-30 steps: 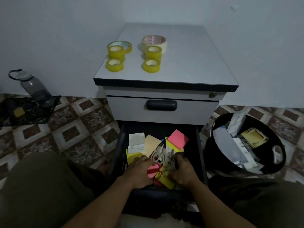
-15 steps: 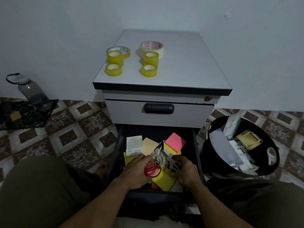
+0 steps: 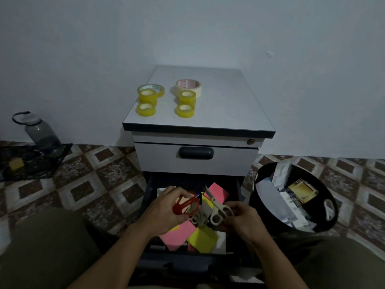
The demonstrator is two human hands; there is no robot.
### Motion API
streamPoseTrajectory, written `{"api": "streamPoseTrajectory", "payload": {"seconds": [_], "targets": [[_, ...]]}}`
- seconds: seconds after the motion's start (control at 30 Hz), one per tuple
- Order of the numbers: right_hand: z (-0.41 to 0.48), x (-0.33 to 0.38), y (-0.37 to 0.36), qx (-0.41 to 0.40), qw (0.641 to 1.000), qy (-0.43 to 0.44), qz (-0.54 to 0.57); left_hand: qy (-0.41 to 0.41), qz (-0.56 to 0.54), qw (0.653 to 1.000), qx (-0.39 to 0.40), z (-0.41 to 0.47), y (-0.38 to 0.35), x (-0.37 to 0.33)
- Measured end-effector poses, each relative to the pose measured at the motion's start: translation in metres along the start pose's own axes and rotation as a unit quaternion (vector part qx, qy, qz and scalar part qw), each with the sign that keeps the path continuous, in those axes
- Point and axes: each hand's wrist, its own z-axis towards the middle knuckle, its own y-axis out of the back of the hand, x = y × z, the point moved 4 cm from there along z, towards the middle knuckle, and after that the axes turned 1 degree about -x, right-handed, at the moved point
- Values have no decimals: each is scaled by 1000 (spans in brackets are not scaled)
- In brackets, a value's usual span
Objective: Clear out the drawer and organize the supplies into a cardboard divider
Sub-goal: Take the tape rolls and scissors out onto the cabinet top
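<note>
Grey cabinet top [image 3: 225, 105] holds tape rolls [image 3: 145, 109]; left grip [image 3: 164, 211] clamps red scissors [image 3: 185, 203], right grip [image 3: 243, 222] white scissors [image 3: 218, 209].

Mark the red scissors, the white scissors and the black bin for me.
red scissors [image 3: 186, 203]: head view, on the red handle loops.
white scissors [image 3: 217, 203]: head view, on the shank above the handles.
black bin [image 3: 252, 202]: head view, on its left outer wall.

Left hand [image 3: 163, 210] holds red scissors [image 3: 185, 203], right hand [image 3: 242, 221] grips white scissors [image 3: 219, 209], seemingly above the drawer [image 3: 177, 262].
</note>
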Motion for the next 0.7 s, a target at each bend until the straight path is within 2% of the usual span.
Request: {"api": "streamPoseTrajectory", "payload": {"seconds": [0.17,0.3,0.43,0.57,0.7], "targets": [[-39,34,14,-14,999,35,31,-51,21,998,-24,0,36,-30],[-55,62,23,-41,995,86,2,-95,35,994,-31,4,73,-61],[-69,106,28,-40,988,144,25,-129,60,988,-53,10,109,-95],[-62,152,40,-51,978,195,48,-176,73,979,-66,22,139,-126],[-35,197,57,-77,971,215,65,-212,135,965,-74,51,169,-155]]}}
